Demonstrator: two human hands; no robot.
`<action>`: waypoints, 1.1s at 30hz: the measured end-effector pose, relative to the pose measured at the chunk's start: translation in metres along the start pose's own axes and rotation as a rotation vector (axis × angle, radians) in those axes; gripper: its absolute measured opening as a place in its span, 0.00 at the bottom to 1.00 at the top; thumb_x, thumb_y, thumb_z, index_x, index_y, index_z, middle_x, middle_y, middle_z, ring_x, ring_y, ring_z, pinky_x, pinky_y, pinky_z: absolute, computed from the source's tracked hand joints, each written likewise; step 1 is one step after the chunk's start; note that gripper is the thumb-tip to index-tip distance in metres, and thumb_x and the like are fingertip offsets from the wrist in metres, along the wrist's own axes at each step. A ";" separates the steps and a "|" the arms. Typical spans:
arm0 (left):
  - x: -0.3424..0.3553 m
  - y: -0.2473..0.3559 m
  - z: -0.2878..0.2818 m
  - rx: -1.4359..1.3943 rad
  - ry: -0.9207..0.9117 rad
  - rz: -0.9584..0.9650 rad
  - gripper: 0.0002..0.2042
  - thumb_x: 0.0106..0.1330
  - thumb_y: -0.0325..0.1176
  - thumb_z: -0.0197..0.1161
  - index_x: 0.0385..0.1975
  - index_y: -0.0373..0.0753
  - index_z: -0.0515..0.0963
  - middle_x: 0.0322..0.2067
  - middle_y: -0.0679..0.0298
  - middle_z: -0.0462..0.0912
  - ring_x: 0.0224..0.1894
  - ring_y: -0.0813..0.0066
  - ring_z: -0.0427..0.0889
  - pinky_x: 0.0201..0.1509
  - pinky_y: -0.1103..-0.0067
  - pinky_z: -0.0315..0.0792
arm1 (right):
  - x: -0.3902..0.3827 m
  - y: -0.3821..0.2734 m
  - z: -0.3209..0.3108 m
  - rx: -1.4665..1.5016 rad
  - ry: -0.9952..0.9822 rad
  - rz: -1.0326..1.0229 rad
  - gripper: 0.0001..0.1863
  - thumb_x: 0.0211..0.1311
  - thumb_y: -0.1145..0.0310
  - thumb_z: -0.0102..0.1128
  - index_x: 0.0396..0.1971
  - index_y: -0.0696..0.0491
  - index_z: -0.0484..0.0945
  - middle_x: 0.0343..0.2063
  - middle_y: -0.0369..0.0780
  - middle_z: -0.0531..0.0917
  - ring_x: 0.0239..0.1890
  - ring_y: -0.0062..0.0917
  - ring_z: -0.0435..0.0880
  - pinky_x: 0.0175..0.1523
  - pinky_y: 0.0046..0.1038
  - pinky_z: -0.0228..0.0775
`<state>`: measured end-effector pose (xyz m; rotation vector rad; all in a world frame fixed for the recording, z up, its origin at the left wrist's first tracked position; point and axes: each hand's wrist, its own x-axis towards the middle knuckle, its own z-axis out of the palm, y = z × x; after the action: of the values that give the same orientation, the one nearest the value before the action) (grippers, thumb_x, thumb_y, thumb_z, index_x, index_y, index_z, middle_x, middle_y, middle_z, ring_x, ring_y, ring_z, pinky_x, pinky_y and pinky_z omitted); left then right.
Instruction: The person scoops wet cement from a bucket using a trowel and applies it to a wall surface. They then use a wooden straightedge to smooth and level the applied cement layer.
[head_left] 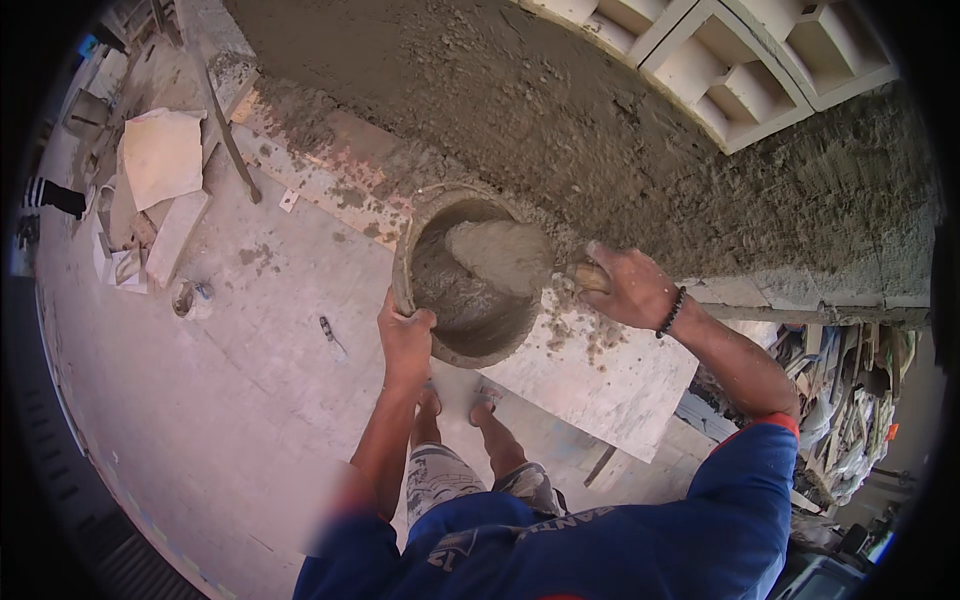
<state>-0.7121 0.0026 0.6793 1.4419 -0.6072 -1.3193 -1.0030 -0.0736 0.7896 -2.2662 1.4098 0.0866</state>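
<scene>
My left hand [405, 335] grips the near left rim of a mortar-caked bucket [465, 345], which has wet grey mortar inside. My right hand [630, 285], with a dark bead bracelet at the wrist, is closed on the wooden handle of a trowel [495, 255]. The trowel's blade, coated with mortar, is over the right part of the bucket's opening. Below and right of the bucket lies a pale board [590, 390] spotted with mortar. Beyond both hands is a broad bed of wet, rough mortar [700, 190].
Pale moulded blocks [730, 95] stand on the mortar at top right. At left are scrap boards [160, 160], a long bar [230, 140] and a small container [183, 300]. Piled debris [850, 390] is at right. My feet are on the concrete floor [250, 400] below the bucket.
</scene>
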 end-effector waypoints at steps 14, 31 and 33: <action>-0.010 -0.057 -0.046 0.091 0.197 -0.088 0.24 0.48 0.16 0.49 0.50 0.28 0.72 0.42 0.60 0.79 0.43 0.72 0.76 0.50 0.82 0.68 | 0.096 0.144 -0.054 -0.228 0.444 0.121 0.18 0.56 0.64 0.62 0.42 0.62 0.78 0.29 0.51 0.83 0.31 0.43 0.83 0.40 0.38 0.73; -0.036 -0.011 0.049 0.157 -0.085 0.162 0.25 0.52 0.16 0.55 0.55 0.30 0.72 0.42 0.56 0.83 0.43 0.70 0.81 0.51 0.78 0.71 | -0.016 0.007 0.022 -0.522 0.055 -0.117 0.15 0.54 0.75 0.54 0.43 0.57 0.78 0.32 0.56 0.79 0.35 0.51 0.84 0.37 0.47 0.78; -0.038 -0.006 0.060 0.151 -0.127 0.214 0.26 0.52 0.16 0.55 0.56 0.30 0.72 0.42 0.55 0.83 0.44 0.69 0.81 0.51 0.77 0.71 | -0.018 0.015 0.035 -0.433 -0.137 -0.034 0.15 0.54 0.73 0.56 0.43 0.57 0.78 0.31 0.56 0.80 0.35 0.50 0.84 0.38 0.46 0.78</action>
<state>-0.7792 0.0175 0.6981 1.3774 -0.9361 -1.2222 -1.0177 -0.0497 0.7586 -2.5657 1.3814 0.5750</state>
